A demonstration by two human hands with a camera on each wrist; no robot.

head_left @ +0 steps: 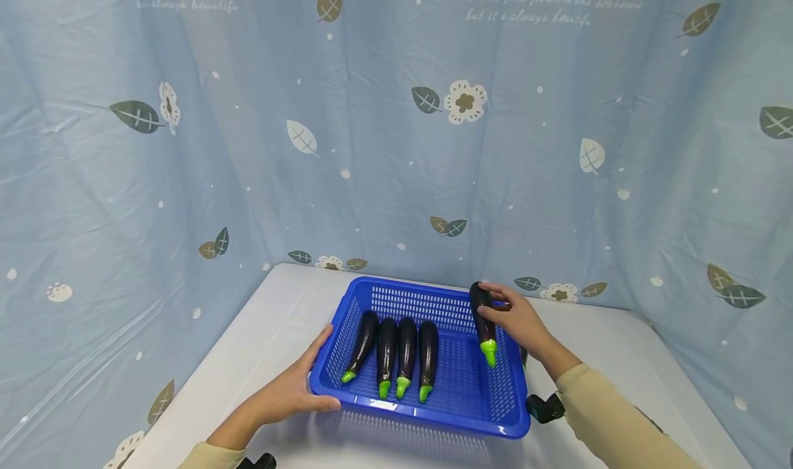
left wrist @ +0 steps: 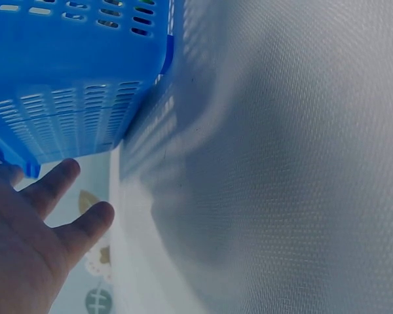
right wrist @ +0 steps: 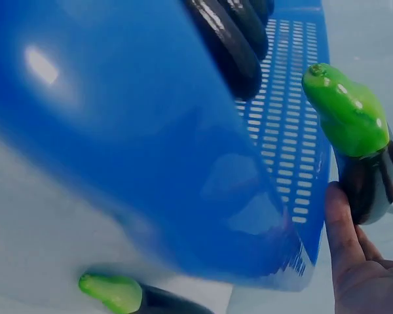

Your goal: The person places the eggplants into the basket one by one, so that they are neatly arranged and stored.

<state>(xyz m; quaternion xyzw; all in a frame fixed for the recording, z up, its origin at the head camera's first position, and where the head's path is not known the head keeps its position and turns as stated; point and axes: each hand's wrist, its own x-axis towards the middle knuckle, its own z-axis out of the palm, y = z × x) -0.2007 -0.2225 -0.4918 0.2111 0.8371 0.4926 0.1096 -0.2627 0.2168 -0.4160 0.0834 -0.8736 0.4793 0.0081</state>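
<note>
My right hand (head_left: 515, 319) holds a dark purple eggplant (head_left: 483, 317) with a green stem end, above the right side of the blue plastic basket (head_left: 455, 424). In the right wrist view, fingers and thumb grip the dark body below its green cap (right wrist: 357, 124). Several more eggplants (head_left: 407, 348) lie in the left half of the basket, green ends toward me. My left hand (head_left: 291, 386) rests against the basket's left front corner, its fingers extended and spread in the left wrist view. Another eggplant (right wrist: 114, 292) lies on the table outside the basket's right side, mostly hidden in the head view.
The basket stands on a white table (head_left: 266, 331). A blue curtain (head_left: 384, 180) printed with leaves and flowers hangs behind and at both sides. Black devices show at the wrists, one (head_left: 545, 408) near the basket's right front corner.
</note>
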